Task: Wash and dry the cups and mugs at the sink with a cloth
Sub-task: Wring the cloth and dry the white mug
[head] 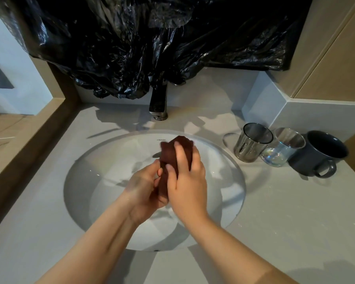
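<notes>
Evidently the cloth is being readied. Over the sink [84, 160], both hands wrap the brown cloth [169, 153]: the left hand [143, 187] grips its lower end from beneath, and the right hand [188, 181] curls over it, as if wringing. Both forearms reach in above the sink. Right of the sink stand a silver cup [252, 143], a glass [283, 149] and a mug [320, 155], untouched. Next, I'd judge, one hand must let go and reach right for a cup.

The right hand [187, 181] hides much of the brown cloth [171, 153].
</notes>
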Action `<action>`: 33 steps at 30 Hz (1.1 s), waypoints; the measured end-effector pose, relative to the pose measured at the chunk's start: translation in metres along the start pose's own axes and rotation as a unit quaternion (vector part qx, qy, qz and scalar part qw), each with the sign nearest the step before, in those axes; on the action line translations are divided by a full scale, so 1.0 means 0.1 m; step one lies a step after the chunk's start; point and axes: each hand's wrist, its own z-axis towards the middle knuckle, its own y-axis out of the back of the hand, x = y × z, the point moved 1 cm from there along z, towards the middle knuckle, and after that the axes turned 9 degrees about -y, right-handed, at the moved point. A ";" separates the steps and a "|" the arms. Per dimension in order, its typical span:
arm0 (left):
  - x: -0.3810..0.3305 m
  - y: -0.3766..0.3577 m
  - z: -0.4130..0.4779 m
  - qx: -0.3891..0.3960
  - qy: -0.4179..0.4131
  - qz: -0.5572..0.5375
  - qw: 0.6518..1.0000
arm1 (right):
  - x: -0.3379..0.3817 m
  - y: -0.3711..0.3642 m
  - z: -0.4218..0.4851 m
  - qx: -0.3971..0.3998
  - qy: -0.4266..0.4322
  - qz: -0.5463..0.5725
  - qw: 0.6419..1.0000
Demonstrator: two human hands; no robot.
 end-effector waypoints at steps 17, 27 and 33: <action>-0.11 -0.05 -0.09 0.046 -0.008 -0.008 0.999 | -0.10 0.21 0.25 0.077 -0.132 0.194 0.969; -0.14 -0.02 -0.11 0.057 -0.012 -0.008 0.998 | -0.10 0.22 0.20 0.054 -0.013 0.129 0.990; -0.24 -0.05 -0.10 0.064 -0.024 -0.019 0.997 | 0.06 0.17 0.12 -0.022 0.005 0.140 0.990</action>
